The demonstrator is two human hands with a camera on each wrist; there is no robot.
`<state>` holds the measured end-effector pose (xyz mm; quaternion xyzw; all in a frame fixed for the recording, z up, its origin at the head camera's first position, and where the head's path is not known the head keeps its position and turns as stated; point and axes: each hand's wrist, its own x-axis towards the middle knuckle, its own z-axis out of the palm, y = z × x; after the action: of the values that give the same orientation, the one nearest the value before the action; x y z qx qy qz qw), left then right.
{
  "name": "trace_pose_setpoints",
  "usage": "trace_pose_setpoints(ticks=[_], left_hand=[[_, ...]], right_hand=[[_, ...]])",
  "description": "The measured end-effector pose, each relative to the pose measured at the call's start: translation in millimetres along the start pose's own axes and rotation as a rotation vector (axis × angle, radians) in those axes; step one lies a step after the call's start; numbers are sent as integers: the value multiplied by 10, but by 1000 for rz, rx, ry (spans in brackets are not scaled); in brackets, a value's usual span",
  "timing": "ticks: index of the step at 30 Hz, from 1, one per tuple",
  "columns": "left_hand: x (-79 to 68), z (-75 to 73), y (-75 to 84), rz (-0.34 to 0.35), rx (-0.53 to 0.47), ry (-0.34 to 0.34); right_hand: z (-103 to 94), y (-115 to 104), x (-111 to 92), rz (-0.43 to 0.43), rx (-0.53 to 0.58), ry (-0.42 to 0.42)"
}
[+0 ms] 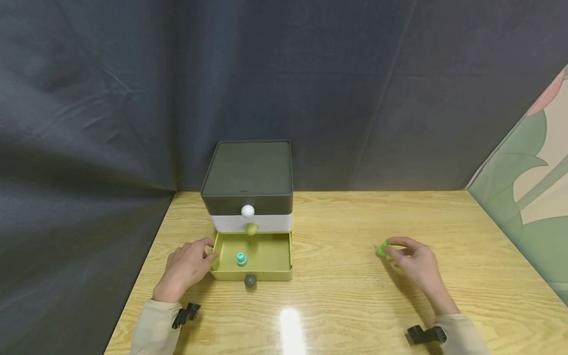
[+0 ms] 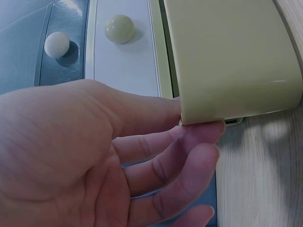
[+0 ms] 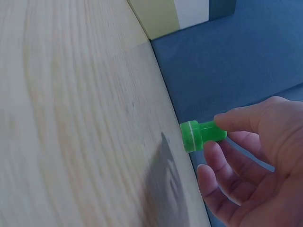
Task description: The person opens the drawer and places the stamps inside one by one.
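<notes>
In the head view, the bottom yellow-green drawer (image 1: 270, 264) of a small drawer cabinet (image 1: 250, 167) is pulled out. A teal stamp (image 1: 241, 259) stands inside it. My left hand (image 1: 188, 264) pinches the drawer's left side wall, thumb and fingertips at its edge in the left wrist view. Far to the right, my right hand (image 1: 417, 261) holds a small green stamp (image 3: 201, 135) between thumb and fingers. The right wrist view shows its wide end, with a pale ring, right at the tabletop.
Above the pulled-out drawer are a white drawer with a yellow-green knob (image 1: 251, 229) and a dark top drawer with a white knob (image 1: 247, 211). A dark knob (image 1: 250, 281) fronts the bottom drawer. Dark cloth (image 1: 337, 98) hangs behind the wooden table (image 1: 337, 296).
</notes>
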<state>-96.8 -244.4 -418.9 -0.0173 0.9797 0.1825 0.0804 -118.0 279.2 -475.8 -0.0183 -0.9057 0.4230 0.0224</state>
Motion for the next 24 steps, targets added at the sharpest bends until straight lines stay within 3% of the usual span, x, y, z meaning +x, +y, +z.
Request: trace_pose_setpoints(ticks=[24], left_hand=[[-2, -16, 11, -4, -9, -9]], right_hand=[[271, -478, -35, -111, 33, -28]])
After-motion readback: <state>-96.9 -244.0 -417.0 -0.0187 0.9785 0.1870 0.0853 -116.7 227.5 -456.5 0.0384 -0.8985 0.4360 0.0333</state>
